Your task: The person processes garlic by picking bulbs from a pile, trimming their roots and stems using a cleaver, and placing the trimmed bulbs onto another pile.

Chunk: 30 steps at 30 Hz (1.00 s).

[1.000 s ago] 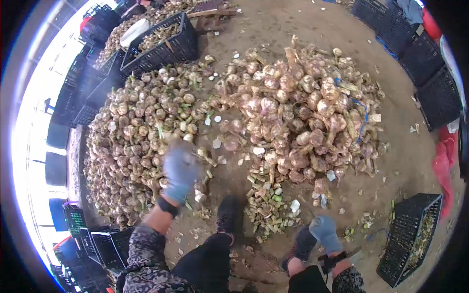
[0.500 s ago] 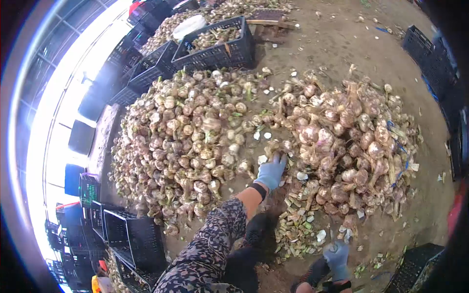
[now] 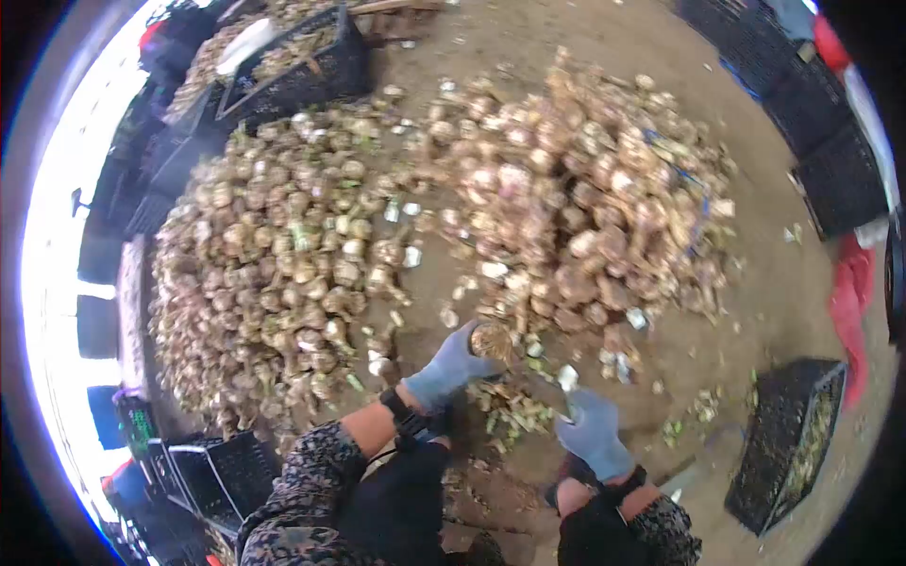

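Note:
My left hand (image 3: 451, 366), in a blue-grey glove, is closed around a garlic bulb (image 3: 493, 341), its root side showing. My right hand (image 3: 595, 436), gloved alike, is curled close by on the right. A thin dark shape extends from its fingers towards the bulb, too blurred to name. Under and between the hands lies a heap of cut garlic stems (image 3: 514, 415). Beyond them rises a pile of garlic with stalks (image 3: 576, 208). To the left spreads a broad pile of garlic bulbs (image 3: 264, 255).
A black crate (image 3: 788, 443) stands at the lower right, beside a red cloth (image 3: 852, 311). More black crates (image 3: 779, 85) line the upper right. A crate holding garlic (image 3: 302, 71) is at the upper left, and another crate (image 3: 222, 476) sits at the lower left.
My left hand has come back from the garlic piles and now holds a bulb. My right hand has risen towards it. The view has shifted, so the piles appear further left and higher.

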### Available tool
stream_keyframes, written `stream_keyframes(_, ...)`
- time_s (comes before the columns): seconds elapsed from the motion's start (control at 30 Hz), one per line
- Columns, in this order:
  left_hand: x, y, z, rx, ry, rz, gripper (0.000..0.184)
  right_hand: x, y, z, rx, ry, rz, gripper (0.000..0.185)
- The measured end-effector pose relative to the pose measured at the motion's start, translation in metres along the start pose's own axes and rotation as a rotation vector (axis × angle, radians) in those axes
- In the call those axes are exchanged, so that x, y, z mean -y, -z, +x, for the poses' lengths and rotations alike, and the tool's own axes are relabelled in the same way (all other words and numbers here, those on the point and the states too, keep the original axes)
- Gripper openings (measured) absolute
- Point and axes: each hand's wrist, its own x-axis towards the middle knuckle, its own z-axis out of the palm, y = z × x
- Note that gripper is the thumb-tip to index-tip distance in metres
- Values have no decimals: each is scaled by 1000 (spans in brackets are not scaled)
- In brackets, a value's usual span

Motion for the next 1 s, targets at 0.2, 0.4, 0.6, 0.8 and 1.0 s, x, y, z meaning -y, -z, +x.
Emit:
stream_keyframes(0.2, -11, -41, -18, 376, 36, -343, 68, 33, 17, 7, 61, 65, -112, 24)
stream_keyframes(0.4, -54, -58, -20, 135, 745, -793, 68, 30, 18, 8, -23, 181, -123, 28)
stream_keyframes(0.6, -47, -68, -25, 187, 431, -474, 55, 15, 21, 13, 57, 170, -200, 29)
stream_keyframes(0.8, -23, -61, -32, 312, -322, 343, 52, -9, 13, 12, 30, 198, -134, 30)
stream_keyframes(1.0, -17, -72, -44, 91, -57, -50, 64, -21, -5, 5, 42, 106, -58, 26)
